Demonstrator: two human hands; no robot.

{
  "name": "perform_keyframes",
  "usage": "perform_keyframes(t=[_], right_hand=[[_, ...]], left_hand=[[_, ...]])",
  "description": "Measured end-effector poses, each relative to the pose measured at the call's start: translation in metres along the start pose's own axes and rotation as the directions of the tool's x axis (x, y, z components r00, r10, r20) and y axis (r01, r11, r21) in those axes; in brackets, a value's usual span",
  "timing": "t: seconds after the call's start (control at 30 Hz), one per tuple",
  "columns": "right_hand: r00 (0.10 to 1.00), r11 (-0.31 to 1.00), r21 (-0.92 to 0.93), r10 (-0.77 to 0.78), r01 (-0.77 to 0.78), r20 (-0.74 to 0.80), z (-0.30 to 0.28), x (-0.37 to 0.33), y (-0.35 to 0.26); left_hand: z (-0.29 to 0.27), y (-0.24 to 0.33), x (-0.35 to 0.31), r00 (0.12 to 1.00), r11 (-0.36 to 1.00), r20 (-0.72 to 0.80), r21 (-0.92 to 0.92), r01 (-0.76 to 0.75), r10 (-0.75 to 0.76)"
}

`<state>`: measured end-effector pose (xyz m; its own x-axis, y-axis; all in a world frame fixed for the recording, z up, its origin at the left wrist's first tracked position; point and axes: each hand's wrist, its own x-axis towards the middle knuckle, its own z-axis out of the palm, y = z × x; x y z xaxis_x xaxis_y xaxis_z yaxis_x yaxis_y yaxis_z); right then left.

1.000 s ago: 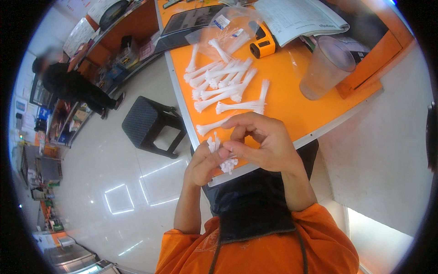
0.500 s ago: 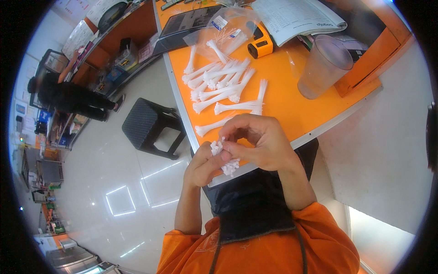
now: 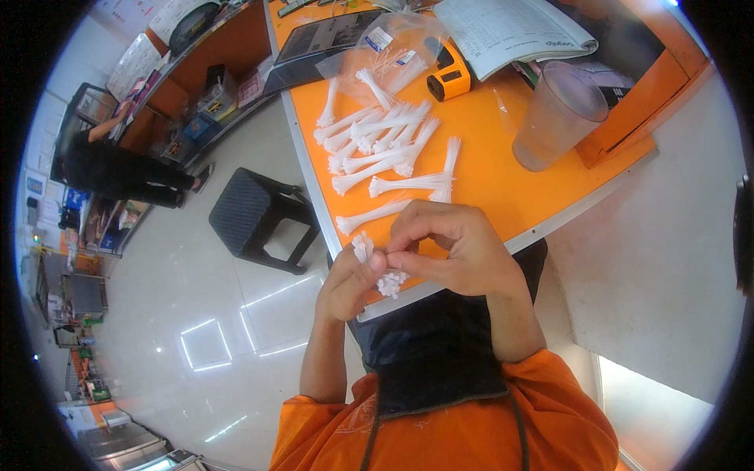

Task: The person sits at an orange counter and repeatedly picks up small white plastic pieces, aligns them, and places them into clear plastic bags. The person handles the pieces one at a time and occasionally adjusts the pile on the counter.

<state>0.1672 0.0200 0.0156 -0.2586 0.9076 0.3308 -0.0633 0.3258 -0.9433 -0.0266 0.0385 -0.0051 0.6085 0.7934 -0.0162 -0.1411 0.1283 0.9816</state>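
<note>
My left hand (image 3: 347,287) is closed round a bunch of white cable ties (image 3: 390,284), their small square heads showing on both sides of the thumb. Against that thumb, my right hand (image 3: 465,253) pinches at the ties with thumb and forefinger; its fingertips partly hide what is between them. Just beyond the hands, a separate bundle of cable ties (image 3: 369,217) lies on the orange table (image 3: 487,196). Farther back, several more bundles (image 3: 393,129) are heaped together, fanned out at one end.
Behind the heap lie a clear plastic bag (image 3: 400,47) and a yellow-black device (image 3: 449,77). A translucent cup (image 3: 559,118) stands at the right, near an open booklet (image 3: 514,31). Left of the table are a black stool (image 3: 255,208) and a person (image 3: 110,165) at shelves.
The held ties are now split into two groups by my left thumb, and my right fingertips have moved slightly down and right. The person at the shelves has shifted, arm raised.
</note>
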Motion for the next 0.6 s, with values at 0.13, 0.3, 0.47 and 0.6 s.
perform_keyframes(t=[0.13,0.3,0.47,0.6], right_hand=[[0.997,0.995,-0.081,-0.06,0.064,0.043,-0.003,-0.001,-0.002],[0.996,0.995,0.101,0.009,0.0,-0.09,0.009,0.004,-0.004],[0.993,0.997,0.058,0.048,-0.042,-0.109,0.012,0.004,-0.002],[0.992,0.993,0.107,0.055,-0.043,-0.113,0.01,0.002,0.001]], left_hand=[[-0.005,-0.002,-0.001,1.0,0.999,0.01,0.041,0.014,-0.014],[-0.001,0.0,0.001,1.0,0.991,-0.007,0.135,0.018,-0.017],[-0.005,-0.007,0.001,1.0,0.977,0.004,0.211,-0.018,0.018],[0.001,-0.004,0.002,0.999,0.976,-0.023,0.218,-0.022,0.028]])
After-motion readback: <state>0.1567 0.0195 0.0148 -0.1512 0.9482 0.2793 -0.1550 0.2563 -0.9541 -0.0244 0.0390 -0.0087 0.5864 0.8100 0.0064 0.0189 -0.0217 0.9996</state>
